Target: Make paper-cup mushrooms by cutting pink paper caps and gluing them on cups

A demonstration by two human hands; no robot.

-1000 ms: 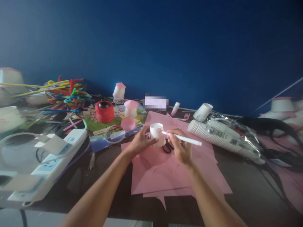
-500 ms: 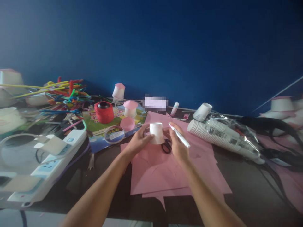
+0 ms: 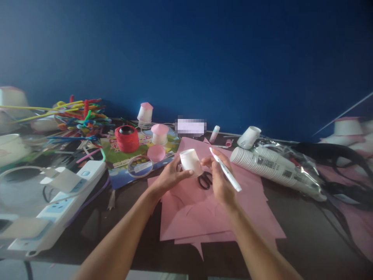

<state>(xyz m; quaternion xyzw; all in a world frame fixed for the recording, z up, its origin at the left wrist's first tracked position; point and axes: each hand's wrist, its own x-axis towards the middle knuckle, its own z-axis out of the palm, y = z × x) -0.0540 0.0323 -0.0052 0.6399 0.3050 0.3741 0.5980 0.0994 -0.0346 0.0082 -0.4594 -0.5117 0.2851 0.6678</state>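
A white paper cup (image 3: 190, 162) is upside down and tilted to the left, its narrow base uppermost, with faint pink marks near that end. My left hand (image 3: 172, 173) is closed around its left side, thumb across the lower front. Between the fingers of my right hand (image 3: 221, 177) is a white marker (image 3: 226, 173) with a pink tip pointing up and left. That tip is apart from the cup, while a right fingertip comes close to the cup's right side. Beneath the hands, scissors with black handles (image 3: 205, 181) lie on pink paper sheets (image 3: 198, 217).
To the right lies a stack of paper cups (image 3: 262, 165) in clear plastic. On the left are a white power strip (image 3: 65, 202), colourful pipe cleaners (image 3: 84, 116) and a red yarn spool (image 3: 127, 140). Behind stand a pink-topped cup (image 3: 159, 134) and a glue stick (image 3: 215, 133).
The cup has tipped from upright to a leftward lean, and pink marks now show near its top. My right hand has shifted slightly right and down with the marker.
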